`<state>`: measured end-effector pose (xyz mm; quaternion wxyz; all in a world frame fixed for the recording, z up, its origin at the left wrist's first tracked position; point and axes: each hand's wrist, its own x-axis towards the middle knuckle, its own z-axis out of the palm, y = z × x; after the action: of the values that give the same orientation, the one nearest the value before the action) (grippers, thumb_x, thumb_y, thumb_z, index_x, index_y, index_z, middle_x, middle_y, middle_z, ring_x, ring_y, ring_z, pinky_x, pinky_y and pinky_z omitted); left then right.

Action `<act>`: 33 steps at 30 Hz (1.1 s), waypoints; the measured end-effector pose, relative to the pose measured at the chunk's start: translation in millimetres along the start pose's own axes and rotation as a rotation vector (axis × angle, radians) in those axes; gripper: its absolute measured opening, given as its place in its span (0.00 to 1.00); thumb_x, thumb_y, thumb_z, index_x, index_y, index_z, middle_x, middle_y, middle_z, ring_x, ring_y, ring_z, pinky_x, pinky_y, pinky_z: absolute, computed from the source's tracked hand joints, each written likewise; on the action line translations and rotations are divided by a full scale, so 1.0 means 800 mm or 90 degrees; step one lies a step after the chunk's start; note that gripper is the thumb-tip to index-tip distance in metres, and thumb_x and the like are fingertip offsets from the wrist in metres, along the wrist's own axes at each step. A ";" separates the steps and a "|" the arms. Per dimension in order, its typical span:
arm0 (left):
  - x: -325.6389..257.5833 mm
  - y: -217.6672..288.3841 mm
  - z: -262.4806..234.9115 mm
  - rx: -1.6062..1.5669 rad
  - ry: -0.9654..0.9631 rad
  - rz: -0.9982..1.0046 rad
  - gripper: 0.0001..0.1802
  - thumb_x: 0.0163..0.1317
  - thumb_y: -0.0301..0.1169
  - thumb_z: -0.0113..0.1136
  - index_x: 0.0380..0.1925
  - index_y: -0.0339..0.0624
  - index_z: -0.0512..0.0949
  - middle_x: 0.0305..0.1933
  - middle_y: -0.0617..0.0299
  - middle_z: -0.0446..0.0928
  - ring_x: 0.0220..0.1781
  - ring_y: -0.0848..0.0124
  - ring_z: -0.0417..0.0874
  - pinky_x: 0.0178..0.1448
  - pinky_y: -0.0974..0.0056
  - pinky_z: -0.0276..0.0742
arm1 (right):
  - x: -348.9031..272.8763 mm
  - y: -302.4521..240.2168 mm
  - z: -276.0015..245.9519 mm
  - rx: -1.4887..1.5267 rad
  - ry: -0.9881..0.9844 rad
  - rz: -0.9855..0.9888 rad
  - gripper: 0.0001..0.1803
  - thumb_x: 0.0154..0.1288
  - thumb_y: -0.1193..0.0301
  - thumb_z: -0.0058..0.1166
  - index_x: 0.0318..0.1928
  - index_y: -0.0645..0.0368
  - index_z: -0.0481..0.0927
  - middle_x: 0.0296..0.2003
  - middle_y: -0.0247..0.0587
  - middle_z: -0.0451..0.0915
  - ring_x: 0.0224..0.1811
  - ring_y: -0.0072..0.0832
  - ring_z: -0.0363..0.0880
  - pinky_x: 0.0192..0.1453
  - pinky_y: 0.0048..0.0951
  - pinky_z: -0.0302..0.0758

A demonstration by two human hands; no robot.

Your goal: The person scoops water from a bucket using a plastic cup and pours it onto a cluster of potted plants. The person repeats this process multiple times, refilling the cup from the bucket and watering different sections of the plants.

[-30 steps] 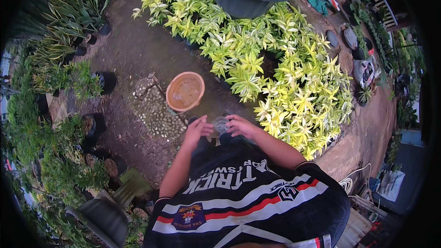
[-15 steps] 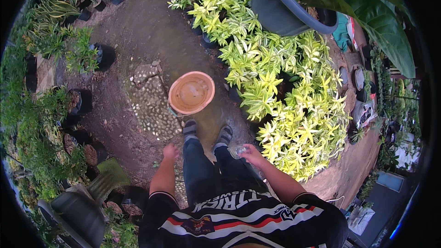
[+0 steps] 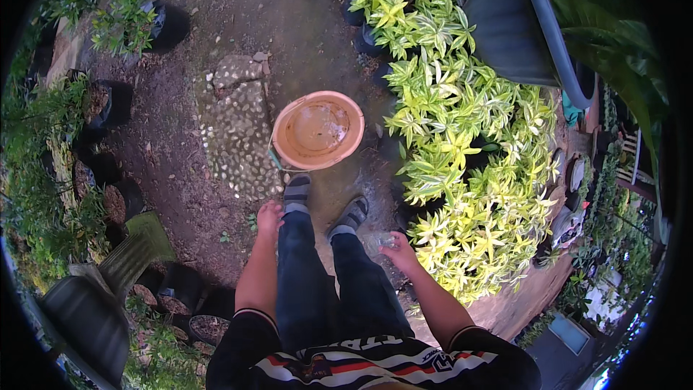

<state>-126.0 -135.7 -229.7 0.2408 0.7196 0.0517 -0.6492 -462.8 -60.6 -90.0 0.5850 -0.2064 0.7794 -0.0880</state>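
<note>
My right hand [image 3: 397, 248] grips a small clear cup [image 3: 377, 243], held out beside my right leg. The cup is see-through, so I cannot tell whether anything is in it. On the other side, beside my left leg, my left hand [image 3: 270, 217] hangs with loosely bent fingers and nothing visible in it. Just beyond my feet stands an orange bucket [image 3: 282, 152] with murky water in the bottom. Its thin handle hangs down on the near left side. Neither hand touches the bucket.
Stone-set paving [image 3: 234, 137] lies left of the bucket. Yellow-green potted plants [image 3: 462, 144] crowd the right side, with a big dark planter [image 3: 509, 25] above them. Black pots [image 3: 170, 27] line the left. A dark planter on a mossy pedestal [image 3: 137, 253] stands at lower left. The ground looks wet.
The view has shifted, and the bucket appears slightly larger and further right. My left hand has risen a little and its fingers have loosened. My right hand still holds the cup.
</note>
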 end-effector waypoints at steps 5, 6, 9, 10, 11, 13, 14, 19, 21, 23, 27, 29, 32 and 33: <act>0.043 -0.017 -0.016 0.070 0.010 -0.032 0.17 0.58 0.41 0.48 0.45 0.47 0.68 0.34 0.67 0.71 0.32 0.74 0.72 0.29 0.65 0.68 | 0.042 0.008 -0.008 -0.034 0.034 -0.002 0.39 0.44 0.66 0.65 0.56 0.60 0.59 0.44 0.46 0.70 0.31 0.21 0.71 0.36 0.25 0.71; 0.051 -0.013 -0.011 0.084 0.010 -0.036 0.17 0.58 0.41 0.48 0.45 0.47 0.68 0.34 0.67 0.71 0.32 0.74 0.71 0.28 0.66 0.68 | 0.048 0.008 -0.010 -0.003 0.028 -0.010 0.40 0.44 0.65 0.65 0.56 0.59 0.58 0.46 0.46 0.69 0.34 0.23 0.72 0.37 0.25 0.71; 0.103 -0.008 -0.006 0.147 -0.062 -0.014 0.22 0.57 0.39 0.50 0.51 0.45 0.65 0.34 0.65 0.71 0.29 0.75 0.71 0.26 0.68 0.67 | 0.065 -0.002 -0.008 0.015 0.032 -0.008 0.40 0.44 0.64 0.65 0.57 0.58 0.57 0.49 0.47 0.66 0.41 0.28 0.71 0.39 0.28 0.71; 0.116 -0.006 0.003 0.147 -0.031 -0.018 0.24 0.56 0.38 0.51 0.53 0.45 0.63 0.34 0.64 0.71 0.27 0.75 0.71 0.25 0.69 0.67 | 0.077 0.007 -0.010 -0.002 0.024 -0.013 0.41 0.44 0.63 0.65 0.57 0.56 0.57 0.51 0.48 0.64 0.46 0.32 0.69 0.42 0.30 0.71; 0.123 0.003 0.016 0.148 0.002 -0.023 0.26 0.55 0.37 0.51 0.54 0.44 0.60 0.34 0.63 0.71 0.26 0.75 0.71 0.23 0.70 0.66 | 0.084 0.002 -0.008 -0.010 0.029 -0.015 0.41 0.44 0.63 0.65 0.57 0.55 0.57 0.51 0.48 0.64 0.47 0.33 0.68 0.42 0.31 0.71; 0.116 0.033 0.044 0.130 0.025 -0.035 0.30 0.54 0.36 0.52 0.57 0.44 0.57 0.34 0.63 0.71 0.25 0.75 0.71 0.23 0.71 0.66 | 0.089 -0.008 0.003 -0.024 0.042 -0.016 0.40 0.44 0.63 0.65 0.57 0.55 0.58 0.52 0.48 0.64 0.48 0.34 0.67 0.44 0.32 0.71; 0.102 0.055 0.062 0.113 0.013 -0.040 0.32 0.54 0.36 0.53 0.58 0.44 0.55 0.34 0.63 0.71 0.26 0.75 0.71 0.24 0.71 0.66 | 0.094 -0.001 0.005 -0.016 0.044 -0.017 0.40 0.44 0.63 0.64 0.57 0.55 0.58 0.52 0.48 0.64 0.48 0.34 0.68 0.44 0.32 0.71; 0.151 0.072 0.075 0.036 0.051 -0.017 0.32 0.52 0.35 0.55 0.56 0.42 0.55 0.33 0.64 0.71 0.29 0.75 0.72 0.29 0.72 0.66 | 0.109 -0.011 0.040 -0.009 0.012 -0.014 0.40 0.44 0.63 0.64 0.57 0.56 0.58 0.51 0.48 0.65 0.47 0.35 0.69 0.46 0.32 0.70; 0.148 0.081 0.095 -0.049 0.081 0.016 0.27 0.52 0.35 0.55 0.51 0.42 0.61 0.33 0.65 0.70 0.26 0.76 0.71 0.28 0.72 0.65 | 0.112 -0.012 0.054 -0.040 0.010 -0.009 0.39 0.45 0.66 0.64 0.57 0.55 0.57 0.52 0.48 0.63 0.46 0.31 0.68 0.45 0.30 0.70; 0.180 0.071 0.092 -0.045 0.048 0.013 0.17 0.52 0.35 0.54 0.40 0.42 0.66 0.30 0.65 0.70 0.22 0.76 0.70 0.27 0.71 0.64 | 0.114 -0.023 0.066 -0.074 0.004 -0.020 0.39 0.45 0.66 0.64 0.57 0.55 0.57 0.52 0.48 0.63 0.46 0.31 0.68 0.45 0.30 0.70; 0.159 0.074 0.111 -0.052 0.021 0.022 0.12 0.56 0.39 0.50 0.18 0.47 0.66 0.18 0.71 0.63 0.23 0.75 0.70 0.40 0.59 0.66 | 0.117 -0.029 0.074 -0.098 -0.002 -0.037 0.41 0.44 0.62 0.65 0.57 0.57 0.57 0.51 0.50 0.65 0.47 0.35 0.69 0.48 0.33 0.70; 0.152 0.070 0.115 -0.109 -0.050 0.045 0.14 0.56 0.37 0.49 0.14 0.47 0.65 0.17 0.68 0.66 0.21 0.73 0.71 0.31 0.65 0.70 | 0.121 -0.023 0.070 -0.088 -0.001 -0.031 0.41 0.44 0.62 0.65 0.57 0.57 0.57 0.51 0.50 0.65 0.46 0.35 0.69 0.47 0.32 0.70; 0.130 0.082 0.133 -0.158 -0.055 0.009 0.15 0.56 0.36 0.49 0.13 0.49 0.63 0.18 0.66 0.68 0.22 0.72 0.71 0.29 0.66 0.70 | 0.125 -0.022 0.060 -0.040 -0.007 -0.008 0.40 0.44 0.65 0.64 0.57 0.55 0.57 0.51 0.49 0.64 0.45 0.32 0.69 0.43 0.30 0.71; 0.126 0.084 0.137 -0.177 -0.078 0.008 0.15 0.56 0.36 0.49 0.13 0.49 0.63 0.18 0.66 0.67 0.22 0.72 0.71 0.28 0.66 0.69 | 0.125 -0.026 0.057 -0.001 -0.017 0.002 0.40 0.45 0.66 0.64 0.57 0.53 0.57 0.52 0.48 0.63 0.45 0.31 0.68 0.41 0.29 0.71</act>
<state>-184.3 -264.2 -312.1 0.3448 0.6385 0.1223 -0.6771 -438.3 -116.6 -183.1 0.5953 -0.2068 0.7719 -0.0839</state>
